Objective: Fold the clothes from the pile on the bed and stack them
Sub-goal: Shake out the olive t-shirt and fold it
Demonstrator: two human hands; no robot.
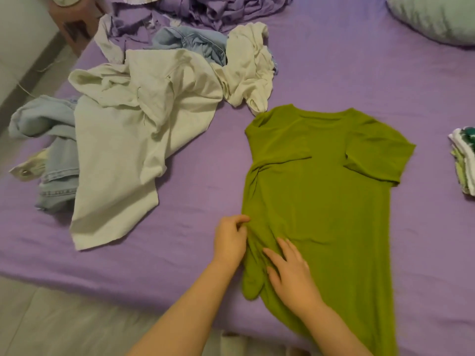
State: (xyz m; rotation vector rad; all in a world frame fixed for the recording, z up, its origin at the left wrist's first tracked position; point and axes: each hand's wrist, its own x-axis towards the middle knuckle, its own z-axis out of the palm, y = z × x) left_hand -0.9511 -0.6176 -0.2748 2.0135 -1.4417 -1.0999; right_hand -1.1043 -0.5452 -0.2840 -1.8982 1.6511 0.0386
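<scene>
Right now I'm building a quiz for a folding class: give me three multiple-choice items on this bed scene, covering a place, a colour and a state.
1. Where does the folded stack lie?
A. right edge
B. on the pillow
C. left of the jeans

2. What colour is the T-shirt being folded?
A. white
B. green
C. blue

3. How does the left hand meet the T-shirt?
A. pinches its edge
B. hovers apart
C. lies flat

Answers: 1 A, it sits at the view's right border; 2 B, olive green on the purple sheet; 3 A, curled fingers grip the folded side.

Green shirt's (321, 191) hem, folded stack (464, 163) and pillow (431, 16) cut off by frame edges.
</scene>
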